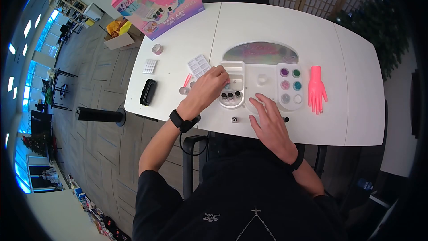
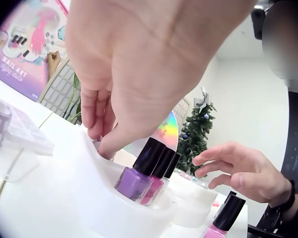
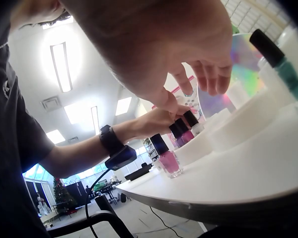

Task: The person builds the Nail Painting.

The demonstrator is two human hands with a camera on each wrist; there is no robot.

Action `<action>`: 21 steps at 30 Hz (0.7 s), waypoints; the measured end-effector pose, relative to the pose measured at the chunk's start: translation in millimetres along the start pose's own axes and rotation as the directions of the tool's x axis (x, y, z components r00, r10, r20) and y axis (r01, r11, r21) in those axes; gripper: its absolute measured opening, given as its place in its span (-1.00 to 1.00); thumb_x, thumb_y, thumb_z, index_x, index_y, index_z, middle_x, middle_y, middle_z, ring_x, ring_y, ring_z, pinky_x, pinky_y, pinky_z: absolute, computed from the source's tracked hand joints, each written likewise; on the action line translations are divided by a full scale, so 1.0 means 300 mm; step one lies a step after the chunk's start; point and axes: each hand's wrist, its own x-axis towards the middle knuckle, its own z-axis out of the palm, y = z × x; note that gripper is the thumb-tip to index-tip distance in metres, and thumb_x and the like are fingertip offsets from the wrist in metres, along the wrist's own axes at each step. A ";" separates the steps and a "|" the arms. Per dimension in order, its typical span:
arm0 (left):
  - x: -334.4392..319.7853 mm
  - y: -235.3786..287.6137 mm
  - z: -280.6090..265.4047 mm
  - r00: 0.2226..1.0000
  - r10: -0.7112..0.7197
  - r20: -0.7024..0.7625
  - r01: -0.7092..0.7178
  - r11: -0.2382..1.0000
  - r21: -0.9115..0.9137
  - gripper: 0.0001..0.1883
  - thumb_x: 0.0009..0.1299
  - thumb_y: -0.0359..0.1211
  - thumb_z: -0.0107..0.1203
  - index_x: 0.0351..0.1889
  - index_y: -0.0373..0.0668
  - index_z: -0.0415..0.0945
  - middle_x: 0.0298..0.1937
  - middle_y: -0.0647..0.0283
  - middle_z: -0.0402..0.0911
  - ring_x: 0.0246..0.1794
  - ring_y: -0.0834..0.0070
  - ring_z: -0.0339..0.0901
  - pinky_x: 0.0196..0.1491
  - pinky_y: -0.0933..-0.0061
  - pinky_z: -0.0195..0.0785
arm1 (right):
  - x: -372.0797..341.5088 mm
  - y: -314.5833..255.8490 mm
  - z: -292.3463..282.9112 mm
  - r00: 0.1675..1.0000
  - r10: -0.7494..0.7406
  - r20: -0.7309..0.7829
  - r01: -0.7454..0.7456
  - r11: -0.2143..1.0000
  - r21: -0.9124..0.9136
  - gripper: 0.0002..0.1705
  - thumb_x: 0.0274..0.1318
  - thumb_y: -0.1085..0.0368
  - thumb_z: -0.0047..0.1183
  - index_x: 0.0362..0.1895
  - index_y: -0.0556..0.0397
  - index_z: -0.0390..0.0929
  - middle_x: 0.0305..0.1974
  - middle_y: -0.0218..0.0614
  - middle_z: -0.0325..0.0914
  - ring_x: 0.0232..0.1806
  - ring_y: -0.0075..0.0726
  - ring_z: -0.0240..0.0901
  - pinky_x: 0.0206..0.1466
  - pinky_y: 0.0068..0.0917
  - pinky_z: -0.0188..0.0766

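My left hand (image 1: 208, 85) reaches into the white organizer tray (image 1: 237, 68), thumb and fingers bent down together into a compartment. The tray wall hides those fingertips in the left wrist view, so I cannot tell whether they pinch anything. In front of them, several black-capped nail polish bottles stand in the tray, including a purple bottle (image 2: 134, 183). My right hand (image 1: 271, 127) hovers at the tray's right part, fingers spread and slightly bent, holding nothing. Below it a pink polish bottle (image 3: 168, 161) stands on the table; a teal polish bottle (image 3: 283, 69) stands to its other side.
A round-pot palette (image 1: 290, 87) and a pink model hand (image 1: 316, 90) lie to the right. A half-round shiny panel (image 1: 261, 52) stands behind the tray. To the left are a clear mold tray (image 1: 199, 65), a small jar (image 1: 157, 49), a black case (image 1: 148, 92) and the kit box (image 1: 160, 6).
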 end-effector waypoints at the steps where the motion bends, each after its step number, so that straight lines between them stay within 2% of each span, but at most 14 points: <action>1: 0.000 -0.002 0.003 1.000 0.013 -0.018 -0.013 1.000 0.012 -0.89 0.46 -0.52 0.25 -0.09 -0.28 0.68 -0.03 0.10 0.64 0.05 0.04 0.63 0.10 0.02 0.57 | 0.000 0.000 0.000 1.000 -0.001 0.004 0.001 1.000 -0.014 -0.41 0.37 0.36 0.29 0.43 0.18 0.49 0.38 -0.01 0.45 0.35 0.14 0.49 0.42 -0.06 0.49; 6: 0.009 -0.006 0.004 0.996 0.044 -0.077 -0.030 0.985 0.167 -0.94 0.47 -0.46 0.32 -0.17 -0.24 0.73 -0.03 0.14 0.62 -0.02 0.09 0.62 0.09 0.05 0.51 | -0.008 0.014 0.014 0.996 0.032 0.084 -0.030 0.999 -0.023 -0.45 0.40 0.33 0.26 0.40 0.20 0.51 0.36 -0.01 0.48 0.39 0.11 0.49 0.45 -0.07 0.47; 12: 0.009 -0.009 0.027 0.994 -0.046 -0.102 0.068 0.972 0.226 -0.90 0.43 -0.40 0.38 -0.20 -0.23 0.78 -0.11 0.15 0.64 -0.04 0.14 0.60 0.05 0.08 0.47 | -0.015 0.015 0.016 0.994 0.037 0.107 -0.033 0.999 -0.036 -0.47 0.40 0.33 0.25 0.37 0.21 0.51 0.35 -0.02 0.50 0.40 0.09 0.50 0.47 -0.07 0.48; 15: 0.007 -0.021 0.031 0.995 -0.041 -0.092 0.062 0.968 0.242 -0.87 0.44 -0.36 0.39 -0.17 -0.23 0.80 -0.14 0.15 0.65 -0.05 0.15 0.60 0.04 0.08 0.46 | -0.014 0.016 0.014 0.994 0.029 0.104 -0.024 0.999 -0.046 -0.48 0.40 0.33 0.25 0.37 0.21 0.51 0.34 -0.02 0.52 0.40 0.08 0.50 0.47 -0.08 0.48; 18: 0.006 -0.021 0.022 0.995 -0.045 -0.083 0.063 0.971 0.229 -0.87 0.45 -0.36 0.39 -0.12 -0.17 0.83 -0.15 0.18 0.64 -0.06 0.16 0.60 0.04 0.09 0.46 | -0.012 0.017 0.012 0.994 0.018 0.106 -0.012 0.998 -0.056 -0.48 0.39 0.33 0.25 0.37 0.21 0.51 0.32 -0.01 0.54 0.41 0.08 0.50 0.48 -0.09 0.47; 21: 0.010 0.004 -0.013 0.999 -0.029 -0.038 0.033 0.995 0.098 -0.86 0.47 -0.35 0.38 -0.06 -0.08 0.86 -0.16 0.22 0.63 -0.05 0.19 0.59 0.04 0.11 0.45 | -0.012 0.015 0.010 0.994 0.015 0.109 -0.008 0.998 -0.063 -0.48 0.39 0.33 0.25 0.36 0.22 0.51 0.32 -0.01 0.55 0.43 0.09 0.49 0.49 -0.10 0.47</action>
